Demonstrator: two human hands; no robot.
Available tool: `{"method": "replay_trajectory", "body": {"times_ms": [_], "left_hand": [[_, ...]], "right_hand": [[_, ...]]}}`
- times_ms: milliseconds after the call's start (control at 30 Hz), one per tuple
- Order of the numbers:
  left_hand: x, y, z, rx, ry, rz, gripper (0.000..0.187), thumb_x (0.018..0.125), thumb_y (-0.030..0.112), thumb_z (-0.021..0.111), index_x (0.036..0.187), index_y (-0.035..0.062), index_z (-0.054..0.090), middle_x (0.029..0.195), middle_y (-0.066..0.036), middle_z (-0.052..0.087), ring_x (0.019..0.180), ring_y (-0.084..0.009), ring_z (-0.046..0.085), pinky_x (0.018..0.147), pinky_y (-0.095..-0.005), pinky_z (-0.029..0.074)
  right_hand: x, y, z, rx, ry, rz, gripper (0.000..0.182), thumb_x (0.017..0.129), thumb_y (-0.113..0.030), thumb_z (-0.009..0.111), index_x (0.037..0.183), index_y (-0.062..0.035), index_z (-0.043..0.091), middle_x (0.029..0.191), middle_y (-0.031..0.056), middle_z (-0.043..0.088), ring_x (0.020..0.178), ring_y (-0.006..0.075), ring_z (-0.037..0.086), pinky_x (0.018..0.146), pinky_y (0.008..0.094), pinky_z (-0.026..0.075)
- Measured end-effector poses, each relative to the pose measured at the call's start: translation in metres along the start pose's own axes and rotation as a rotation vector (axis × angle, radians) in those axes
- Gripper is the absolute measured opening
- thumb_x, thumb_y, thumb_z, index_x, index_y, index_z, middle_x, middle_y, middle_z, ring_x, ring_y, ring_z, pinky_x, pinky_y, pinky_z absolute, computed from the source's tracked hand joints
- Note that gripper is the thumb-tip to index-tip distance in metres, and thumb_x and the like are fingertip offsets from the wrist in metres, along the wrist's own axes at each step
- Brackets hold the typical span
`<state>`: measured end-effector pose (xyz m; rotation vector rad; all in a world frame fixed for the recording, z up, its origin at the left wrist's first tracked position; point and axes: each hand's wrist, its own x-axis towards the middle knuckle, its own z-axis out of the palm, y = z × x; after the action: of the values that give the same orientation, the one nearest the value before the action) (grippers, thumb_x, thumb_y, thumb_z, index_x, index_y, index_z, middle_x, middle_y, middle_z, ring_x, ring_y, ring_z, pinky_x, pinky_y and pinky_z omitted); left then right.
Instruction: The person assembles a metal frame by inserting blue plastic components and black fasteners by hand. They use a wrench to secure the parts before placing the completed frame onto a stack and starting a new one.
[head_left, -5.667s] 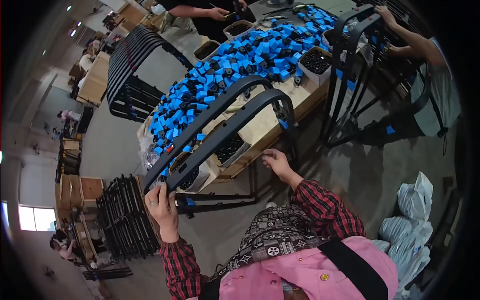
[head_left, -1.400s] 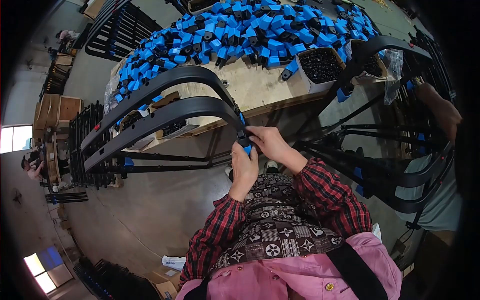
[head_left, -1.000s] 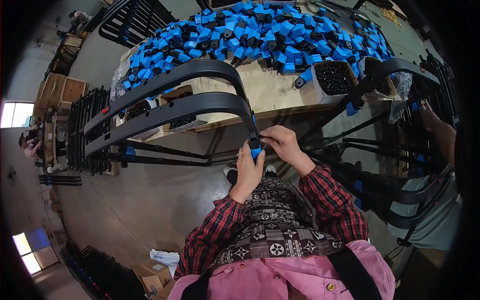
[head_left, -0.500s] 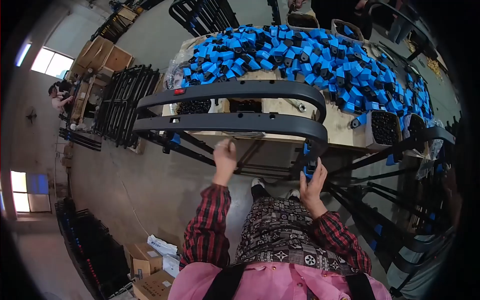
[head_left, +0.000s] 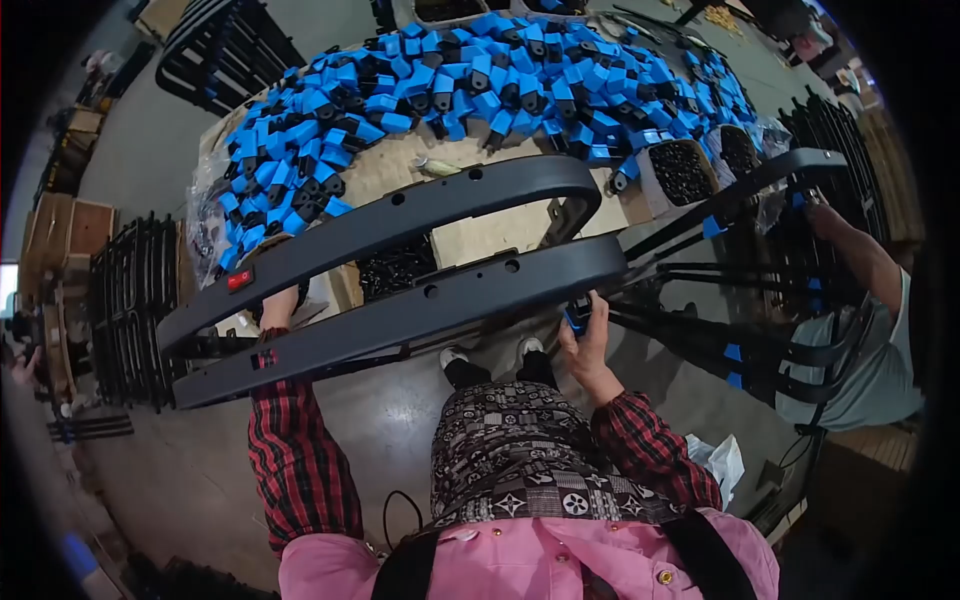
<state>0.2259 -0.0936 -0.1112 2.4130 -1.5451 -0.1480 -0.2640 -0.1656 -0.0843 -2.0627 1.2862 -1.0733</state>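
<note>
A black tubular frame (head_left: 470,292) with long curved bars is tilted across the space in front of me. A red rocker switch (head_left: 240,280) sits in its upper bar, toward the left end. My right hand (head_left: 590,350) is closed around a blue-and-black plastic piece (head_left: 577,316) just under the frame's right-hand bend. Reaching past the lower bar, my left hand (head_left: 281,306) is at the table's left front; its fingers are hidden behind the upper bar. Small black parts fill a box (head_left: 345,284) seen between the two bars.
Blue-and-black pieces (head_left: 500,80) are heaped over the wooden table (head_left: 385,165), with a metal tool (head_left: 437,166) before them. A tub of black parts (head_left: 680,172) stands at the right. Another person's arm (head_left: 860,250) is beside more black frames (head_left: 740,300). Racked frames (head_left: 140,310) line the left.
My left hand has moved left and forward, behind the frame's bars. The frame now slants down to the left. My right hand stays at the blue-and-black piece. The view has turned right.
</note>
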Motion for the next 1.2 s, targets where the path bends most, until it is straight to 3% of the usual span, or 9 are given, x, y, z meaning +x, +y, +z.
{"method": "replay_trajectory", "body": {"times_ms": [67,167,367,433,533,567,600,900,1200], "left_hand": [[-0.002,0.008,-0.013,0.068,0.152,0.099,0.029,0.073,0.01,0.061,0.098,-0.0011,0.053,0.094,-0.02,0.054,0.093,-0.0362,0.05,0.08,-0.0424,0.038],[0.009,0.01,-0.022,0.079,-0.367,-0.236,0.042,0.083,0.022,0.048,0.121,0.0042,0.044,0.123,-0.02,0.043,0.116,-0.0359,0.037,0.097,-0.041,0.03],[-0.002,0.008,-0.015,0.201,0.221,-0.189,0.021,0.074,0.006,0.058,0.093,-0.0017,0.057,0.091,-0.02,0.057,0.085,-0.0364,0.054,0.074,-0.0432,0.043],[-0.033,0.09,-0.048,-0.829,0.112,-0.582,0.019,0.078,0.006,0.055,0.095,-0.0008,0.058,0.094,-0.015,0.058,0.086,-0.0292,0.056,0.074,-0.038,0.045],[-0.095,0.175,0.039,-1.553,-0.092,-0.532,0.015,0.085,0.012,0.053,0.094,0.0039,0.061,0.073,0.0,0.055,0.076,-0.0106,0.052,0.069,-0.0237,0.043],[-0.112,0.264,0.004,-1.074,-0.067,-0.034,0.013,0.085,0.009,0.052,0.093,0.0035,0.06,0.073,0.0,0.055,0.069,-0.0086,0.051,0.062,-0.0224,0.041],[-0.125,0.299,0.029,-1.29,-0.18,-0.371,0.012,0.085,0.008,0.051,0.091,0.0013,0.059,0.072,0.0,0.054,0.065,-0.0061,0.048,0.058,-0.021,0.04],[-0.122,0.383,0.039,-0.939,-0.105,-0.102,0.02,0.082,0.007,0.049,0.098,-0.0014,0.056,0.087,-0.022,0.059,0.083,-0.0342,0.058,0.069,-0.035,0.045],[-0.127,0.376,0.042,-1.011,-0.076,-0.057,0.026,0.077,0.002,0.056,0.103,0.0,0.058,0.089,-0.017,0.062,0.076,-0.0209,0.062,0.067,-0.0291,0.047]], "right_hand": [[0.0,-0.005,0.0,0.019,0.02,0.024,0.058,0.071,-0.005,0.056,0.124,-0.0002,0.034,0.104,0.0182,0.043,0.091,0.0328,0.046,0.079,0.0345,0.04],[0.0,-0.009,-0.001,0.049,0.012,0.087,0.058,0.07,-0.003,0.056,0.124,-0.0015,0.034,0.104,0.0185,0.043,0.091,0.034,0.047,0.078,0.0348,0.041],[0.004,-0.01,-0.006,0.031,-0.008,0.056,0.056,0.07,-0.002,0.055,0.123,-0.004,0.036,0.104,0.0188,0.044,0.089,0.0352,0.049,0.074,0.0364,0.044],[0.005,-0.008,-0.008,0.051,-0.018,0.036,0.056,0.07,-0.002,0.056,0.123,-0.0043,0.036,0.104,0.0186,0.044,0.089,0.0351,0.05,0.073,0.0366,0.044],[0.008,-0.012,-0.012,0.074,-0.037,0.017,0.057,0.071,-0.003,0.056,0.123,-0.0047,0.035,0.105,0.0184,0.044,0.088,0.0351,0.05,0.072,0.0369,0.044],[0.007,-0.012,-0.014,0.071,-0.05,0.021,0.057,0.071,-0.004,0.057,0.123,-0.0047,0.035,0.105,0.0184,0.043,0.088,0.0352,0.051,0.072,0.037,0.045],[0.007,-0.011,-0.015,0.071,-0.053,0.018,0.057,0.071,-0.004,0.057,0.123,-0.0047,0.035,0.105,0.0184,0.043,0.088,0.0352,0.051,0.072,0.037,0.045],[0.004,-0.005,-0.017,0.133,-0.125,0.073,0.06,0.07,-0.005,0.058,0.124,-0.0039,0.033,0.105,0.0194,0.043,0.092,0.0364,0.05,0.074,0.0375,0.044],[0.004,-0.005,-0.018,0.123,-0.123,0.056,0.067,0.066,-0.003,0.061,0.126,-0.0062,0.031,0.105,0.0176,0.042,0.089,0.0373,0.05,0.07,0.0406,0.045]]}}
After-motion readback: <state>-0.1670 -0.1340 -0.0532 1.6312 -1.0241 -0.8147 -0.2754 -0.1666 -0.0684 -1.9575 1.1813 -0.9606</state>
